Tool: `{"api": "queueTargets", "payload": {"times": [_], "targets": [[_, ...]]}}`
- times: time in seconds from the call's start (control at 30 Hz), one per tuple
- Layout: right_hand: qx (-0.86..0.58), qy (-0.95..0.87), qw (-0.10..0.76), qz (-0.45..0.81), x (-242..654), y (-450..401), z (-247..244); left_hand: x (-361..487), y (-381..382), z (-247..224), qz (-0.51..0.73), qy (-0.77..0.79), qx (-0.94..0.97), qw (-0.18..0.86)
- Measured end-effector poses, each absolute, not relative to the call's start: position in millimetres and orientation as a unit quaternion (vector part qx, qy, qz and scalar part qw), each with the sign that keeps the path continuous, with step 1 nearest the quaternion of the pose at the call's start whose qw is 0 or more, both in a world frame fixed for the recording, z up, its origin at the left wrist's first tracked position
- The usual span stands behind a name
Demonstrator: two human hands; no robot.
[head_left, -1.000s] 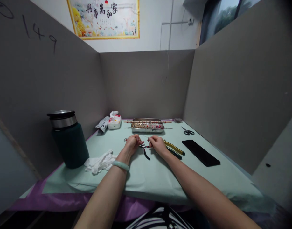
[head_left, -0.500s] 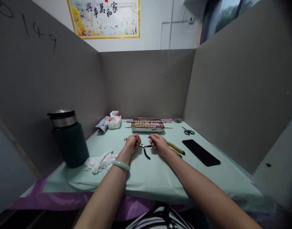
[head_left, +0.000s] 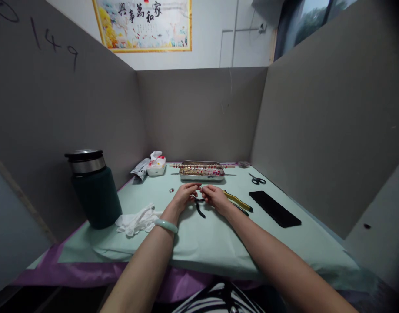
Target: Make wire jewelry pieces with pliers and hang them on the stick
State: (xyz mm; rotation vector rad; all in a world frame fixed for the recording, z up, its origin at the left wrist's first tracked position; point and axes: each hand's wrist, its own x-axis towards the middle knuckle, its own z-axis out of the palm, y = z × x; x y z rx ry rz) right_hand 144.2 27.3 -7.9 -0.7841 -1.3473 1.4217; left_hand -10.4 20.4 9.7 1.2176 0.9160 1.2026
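Standing at far left, a dark green bottle with a steel neck and black lid point(head_left: 95, 195). Then a crumpled white cloth point(head_left: 138, 221) near my left forearm; a careless elbow could drag it inward. Behind, a silvery printed packet point(head_left: 141, 170) beside a white tissue box with red marks point(head_left: 157, 168). Nearer, a tiny ring-like metal piece point(head_left: 171, 190), loose on the pale green table cover point(head_left: 215, 250); one brush of a knuckle might lose it.

My left hand point(head_left: 185, 196), above a smooth pale green bangle point(head_left: 167, 225): fingers bent, tips almost meeting the other hand's. Cannot tell whether they pinch anything. Just below lie small black-handled pliers point(head_left: 200, 211), heads partly hidden; contact with my hands unclear. Beyond, a shallow silver metal tray of beads point(head_left: 202, 178), a thin beaded stick point(head_left: 231, 166) across it. Overreaching could jolt the stick and scatter beads.

My right hand point(head_left: 215, 198): thumb and forefinger drawn together, contents too small to make out. A slack pinch could drop any fine piece among the pliers. Rightward, large yellow-handled pliers point(head_left: 241, 202), close enough to snag my wrist; black-handled scissors point(head_left: 258, 181); a flat black slab point(head_left: 275, 208).
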Motion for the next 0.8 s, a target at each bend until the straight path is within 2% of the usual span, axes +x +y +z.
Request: {"api": "queueTargets", "payload": {"times": [0.17,0.33,0.6,0.8], "targets": [[-0.353,-0.621,0.458,0.529,142,21,-7,-12,22,9,0.506,0.362,0.534,0.573],[-0.342,-0.645,0.439,0.523,141,18,-5,-13,21,10,0.513,0.334,0.545,0.573],[-0.280,-0.639,0.399,0.596,142,13,-3,-12,15,13,0.445,0.299,0.547,0.642],[-0.245,-0.611,0.373,0.654,143,10,1,-16,11,15,0.452,0.261,0.550,0.652]]}}
